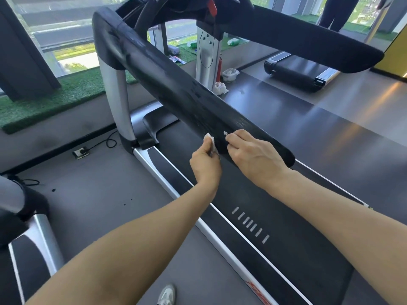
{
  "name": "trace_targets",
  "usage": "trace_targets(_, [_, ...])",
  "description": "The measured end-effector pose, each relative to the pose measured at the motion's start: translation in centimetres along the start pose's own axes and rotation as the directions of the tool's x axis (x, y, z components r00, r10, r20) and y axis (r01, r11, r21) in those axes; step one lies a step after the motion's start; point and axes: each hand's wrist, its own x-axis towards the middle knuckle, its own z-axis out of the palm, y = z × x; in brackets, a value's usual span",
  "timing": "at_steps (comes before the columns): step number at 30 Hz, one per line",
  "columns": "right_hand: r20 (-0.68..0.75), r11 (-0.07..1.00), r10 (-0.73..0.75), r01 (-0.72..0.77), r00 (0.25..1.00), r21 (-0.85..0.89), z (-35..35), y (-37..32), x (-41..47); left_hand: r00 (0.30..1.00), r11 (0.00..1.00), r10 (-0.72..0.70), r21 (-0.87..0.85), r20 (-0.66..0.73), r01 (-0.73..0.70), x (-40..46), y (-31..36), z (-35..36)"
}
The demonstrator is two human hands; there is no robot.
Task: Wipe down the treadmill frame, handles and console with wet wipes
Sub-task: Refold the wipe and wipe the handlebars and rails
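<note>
Left hand [206, 165] curls its fingers around a small white wet wipe [210, 140], pinching it against the near side face of the black handrail [176, 89]. Right hand [253, 154] lies just at 3 o'clock of the left, knuckles up, fingers bent over the top of the same rail near its free end; a tiny white scrap [225, 133] sits at its fingertips, though whether pinched or only touched, cannot tell.

Handrail runs from 11 o'clock down to centre, surface streaked and dull. Silver upright [117, 102] carries it at 10 o'clock. Treadmill belt [275, 227] stretches below both forearms toward 5 o'clock, with the silver side rail [167, 183] along its left edge. Second handrail [308, 38] crosses at 1 o'clock.

Crumpled white wipes [221, 88] lie on the deck by the far upright, 12 o'clock. Power socket [81, 152] with cable on floor at 9 o'clock. A shoe [167, 294] shows at 6 o'clock.
</note>
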Motion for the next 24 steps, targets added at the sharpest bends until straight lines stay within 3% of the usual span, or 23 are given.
trace_targets(4, [-0.006, 1.0, -0.006, 0.006, 1.0, -0.002, -0.1, -0.1, -0.1, 0.994, 0.999, 0.011, -0.052, 0.105, -0.006, -1.9, -0.8, 0.3])
trace_targets(8, [-0.006, 0.998, -0.005, 0.004, 1.0, -0.056, -0.4, -0.2, -0.2, 0.993, 0.994, 0.055, 0.086, 0.106, -0.064, -0.5, -1.2, 0.2])
trace_targets(11, [0.013, 0.998, -0.01, 0.011, 1.0, -0.059, -0.4, -0.2, -0.2, 0.999, 0.996, 0.006, 0.093, 0.053, -0.011, 1.0, -0.8, -0.2])
trace_targets(14, [0.06, 0.999, 0.005, -0.003, 0.998, -0.038, -0.9, -0.5, -0.1, 0.992, 0.998, -0.062, 0.02, 0.108, 0.06, 1.0, -0.2, -1.4])
trace_targets(18, [0.249, 0.988, 0.152, -0.152, 0.956, -0.018, -1.1, -1.3, 0.7, 0.98, 0.97, -0.156, -0.167, 0.123, 0.175, 0.2, 0.9, -3.5])
trace_targets(20, [0.359, 0.959, 0.221, -0.268, 0.907, 0.086, -1.3, -1.8, 2.0, 0.967, 0.936, -0.211, -0.257, 0.144, 0.242, -0.2, 1.6, -4.3])
trace_targets(24, [0.475, 0.712, 0.38, -0.579, 0.794, 0.398, -0.8, -3.4, 5.3, 0.948, 0.856, -0.249, -0.414, 0.197, 0.31, -0.6, 2.6, -5.8])
